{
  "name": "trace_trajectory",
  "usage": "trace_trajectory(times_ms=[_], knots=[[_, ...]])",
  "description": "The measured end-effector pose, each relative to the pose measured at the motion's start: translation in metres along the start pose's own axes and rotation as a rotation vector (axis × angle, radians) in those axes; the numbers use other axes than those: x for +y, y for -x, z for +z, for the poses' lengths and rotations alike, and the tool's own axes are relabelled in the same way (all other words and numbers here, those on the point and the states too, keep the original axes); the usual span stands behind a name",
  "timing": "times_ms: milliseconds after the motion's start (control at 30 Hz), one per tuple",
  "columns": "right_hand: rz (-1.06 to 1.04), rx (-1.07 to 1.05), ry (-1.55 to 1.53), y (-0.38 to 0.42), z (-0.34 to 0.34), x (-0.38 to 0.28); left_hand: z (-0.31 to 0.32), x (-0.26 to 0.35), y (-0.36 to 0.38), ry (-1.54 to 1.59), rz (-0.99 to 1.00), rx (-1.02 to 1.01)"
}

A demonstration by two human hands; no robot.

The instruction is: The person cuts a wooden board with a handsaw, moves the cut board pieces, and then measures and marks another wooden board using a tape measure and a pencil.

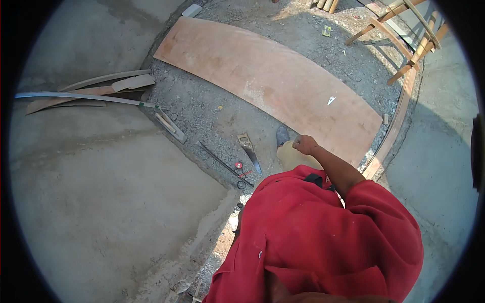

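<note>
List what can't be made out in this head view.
- Left hand: not seen, hidden behind the red shirt.
- Right hand: a closed fist; whether it holds anything cannot be told.
- Small red object beside the grey handsaw: too small to identify.
- Wooden frame, top right: cut off by the lens edge.

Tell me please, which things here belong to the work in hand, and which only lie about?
In hand or nearest:
- right hand, closed in a fist; what it holds cannot be told
- plywood sheet
- handsaw on the gravel

Lying about:
- wood strips on the concrete
- wooden frame
- long timber plank
- dark metal rod
</note>
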State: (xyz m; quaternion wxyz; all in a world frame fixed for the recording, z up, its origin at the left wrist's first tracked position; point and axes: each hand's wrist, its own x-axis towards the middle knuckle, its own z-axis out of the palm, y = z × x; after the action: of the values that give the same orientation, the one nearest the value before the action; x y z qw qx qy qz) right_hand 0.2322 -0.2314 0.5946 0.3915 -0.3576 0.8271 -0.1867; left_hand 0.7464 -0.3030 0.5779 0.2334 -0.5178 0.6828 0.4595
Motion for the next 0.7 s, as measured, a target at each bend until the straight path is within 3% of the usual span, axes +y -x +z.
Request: trace_trajectory(times_ms=[33,133,167,267,333,433,533,633,700], knots=[[-0.06,-0.023,0.008,-0.019,-0.009,-0.011,-0.022,0.009,-0.012,0.009,0.013,0.045],[0.133,-0.557,0.272,-0.045,-0.086,-0.079,-0.097,0.082,-0.03,0.235,-0.026,0.214],[0.158,-0.634,0.25,-0.05,-0.096,-0.089,-0.13,0.138,-0.023,0.363,-0.06,0.279],[0.142,-0.761,0.406,-0.066,-0.113,-0.12,-0.193,0.241,-0.029,0.274,0.123,0.337],[0.116,-0.728,0.459,-0.075,-0.109,-0.128,-0.218,0.28,-0.041,0.112,0.213,0.305],[0.132,-0.634,0.362,-0.099,-0.078,-0.103,-0.252,0.32,-0.06,-0.448,0.37,0.196],[0.203,-0.669,0.203,-0.124,-0.073,-0.1,-0.284,0.328,-0.108,-0.475,0.394,0.038],[0.157,-0.659,0.145,-0.152,-0.048,-0.096,-0.339,0.392,-0.129,-0.377,0.134,-0.261],[0.258,-0.598,0.008,-0.151,-0.059,-0.123,-0.362,0.386,-0.166,-0.463,0.266,-0.221]])
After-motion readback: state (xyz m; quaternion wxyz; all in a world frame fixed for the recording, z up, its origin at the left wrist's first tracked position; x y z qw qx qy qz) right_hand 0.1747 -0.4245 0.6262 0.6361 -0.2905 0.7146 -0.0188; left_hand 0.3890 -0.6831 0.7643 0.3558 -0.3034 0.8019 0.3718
